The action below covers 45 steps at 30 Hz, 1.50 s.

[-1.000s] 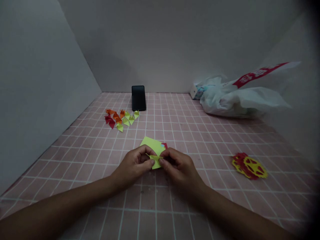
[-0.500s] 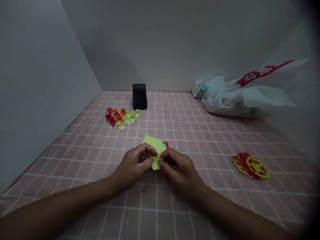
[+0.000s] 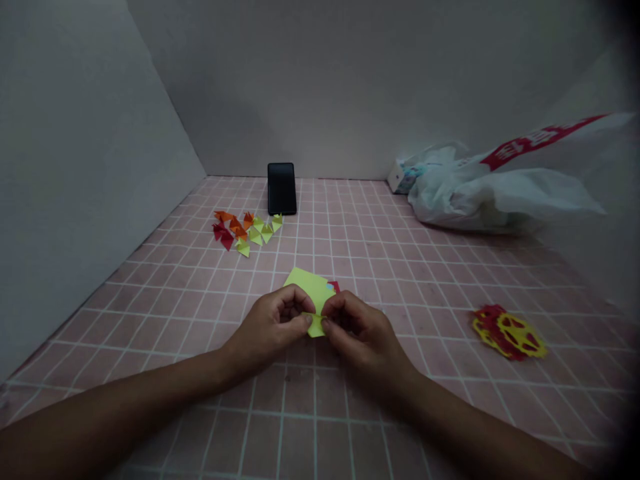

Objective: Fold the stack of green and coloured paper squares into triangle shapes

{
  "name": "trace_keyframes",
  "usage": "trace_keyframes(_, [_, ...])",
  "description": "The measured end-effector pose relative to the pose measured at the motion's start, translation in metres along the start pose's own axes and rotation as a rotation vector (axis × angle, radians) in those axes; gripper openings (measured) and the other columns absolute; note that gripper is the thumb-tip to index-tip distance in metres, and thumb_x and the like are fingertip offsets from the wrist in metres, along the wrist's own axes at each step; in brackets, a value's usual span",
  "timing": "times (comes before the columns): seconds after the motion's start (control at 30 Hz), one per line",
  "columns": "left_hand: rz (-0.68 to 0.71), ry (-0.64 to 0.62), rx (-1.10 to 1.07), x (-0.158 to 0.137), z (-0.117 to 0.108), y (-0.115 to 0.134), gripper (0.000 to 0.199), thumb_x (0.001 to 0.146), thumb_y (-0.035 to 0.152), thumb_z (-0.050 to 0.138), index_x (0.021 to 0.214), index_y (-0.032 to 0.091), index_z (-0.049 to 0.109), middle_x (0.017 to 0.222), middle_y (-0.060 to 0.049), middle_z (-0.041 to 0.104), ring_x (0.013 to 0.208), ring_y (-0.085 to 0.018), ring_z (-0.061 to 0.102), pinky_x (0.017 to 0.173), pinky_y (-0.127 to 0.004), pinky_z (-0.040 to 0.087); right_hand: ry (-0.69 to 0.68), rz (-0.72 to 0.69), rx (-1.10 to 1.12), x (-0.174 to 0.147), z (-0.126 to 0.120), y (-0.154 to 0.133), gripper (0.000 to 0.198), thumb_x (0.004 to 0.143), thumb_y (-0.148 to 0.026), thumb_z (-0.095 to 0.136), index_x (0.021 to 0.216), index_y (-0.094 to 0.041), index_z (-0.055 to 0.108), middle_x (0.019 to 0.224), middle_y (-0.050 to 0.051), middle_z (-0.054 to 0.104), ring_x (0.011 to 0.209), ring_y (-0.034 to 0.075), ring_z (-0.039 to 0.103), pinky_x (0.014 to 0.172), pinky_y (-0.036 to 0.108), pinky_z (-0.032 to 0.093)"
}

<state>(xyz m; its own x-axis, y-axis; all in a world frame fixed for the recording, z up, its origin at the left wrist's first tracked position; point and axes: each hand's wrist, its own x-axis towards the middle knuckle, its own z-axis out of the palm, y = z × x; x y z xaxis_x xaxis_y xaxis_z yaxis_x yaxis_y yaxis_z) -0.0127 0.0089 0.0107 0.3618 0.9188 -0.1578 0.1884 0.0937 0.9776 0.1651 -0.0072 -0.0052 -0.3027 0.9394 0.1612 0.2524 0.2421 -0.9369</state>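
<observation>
Between my two hands is a small piece of folded yellow-green paper (image 3: 316, 327). My left hand (image 3: 274, 325) pinches its left edge between thumb and fingers. On the other edge, my right hand (image 3: 369, 333) has a like pinch, its curled fingers partly hidden. Just behind the fingertips lies a larger yellow-green paper sheet (image 3: 306, 281), perhaps the top of a stack. A bit of red paper (image 3: 335, 287) and a pale blue bit peek out at its right corner.
Several small folded paper pieces (image 3: 240, 229) in red, orange and yellow-green lie at the back left. Behind them leans a black phone (image 3: 281, 189). A white plastic bag (image 3: 465, 197) and a box (image 3: 399, 177) sit back right; red and yellow cut-outs (image 3: 510, 333) lie at right.
Both hands keep their pinch on the small paper, which looks slightly more tilted or folded. The whole view has shifted a little.
</observation>
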Motion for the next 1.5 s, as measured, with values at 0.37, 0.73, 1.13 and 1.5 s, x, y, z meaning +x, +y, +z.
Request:
trace_keyframes(0.37, [-0.013,0.083,-0.004,-0.002,0.002,0.0,0.008,0.077,0.021,0.062,0.081,0.018,0.055,0.066,0.004,0.054,0.056,-0.01,0.049,0.052,-0.021,0.036,-0.017,0.122,0.214,0.005,0.0,0.002,0.005,0.085,-0.017,0.054,0.085,-0.021,0.051,0.075,-0.002,0.052,0.063,0.012,0.049,0.056,0.024,0.039])
trace_keyframes(0.73, [-0.055,0.11,-0.081,0.0,0.0,0.001,0.016,0.077,0.029,0.066,0.082,0.017,0.058,0.068,0.001,0.063,0.061,-0.013,0.058,0.058,-0.024,0.044,0.073,0.047,0.186,0.003,-0.003,0.004,0.002,0.088,-0.02,0.053,0.089,-0.021,0.054,0.086,0.002,0.055,0.072,0.014,0.054,0.064,0.026,0.044])
trace_keyframes(1.13, [-0.005,0.021,-0.066,0.0,0.001,-0.009,0.01,0.081,0.026,0.064,0.085,0.017,0.06,0.073,0.002,0.058,0.067,-0.013,0.054,0.062,-0.025,0.043,0.015,0.071,0.088,0.004,-0.004,0.0,0.006,0.084,-0.017,0.056,0.079,-0.019,0.058,0.078,0.002,0.06,0.076,0.017,0.056,0.068,0.028,0.043])
trace_keyframes(1.5, [0.551,0.14,0.314,-0.006,0.0,0.002,0.017,0.082,0.003,0.056,0.083,0.02,0.058,0.094,-0.005,0.06,0.093,-0.018,0.058,0.083,-0.032,0.047,0.017,0.123,0.261,0.004,-0.001,0.002,0.014,0.081,-0.023,0.063,0.094,-0.02,0.059,0.085,0.002,0.058,0.075,0.016,0.056,0.067,0.029,0.045])
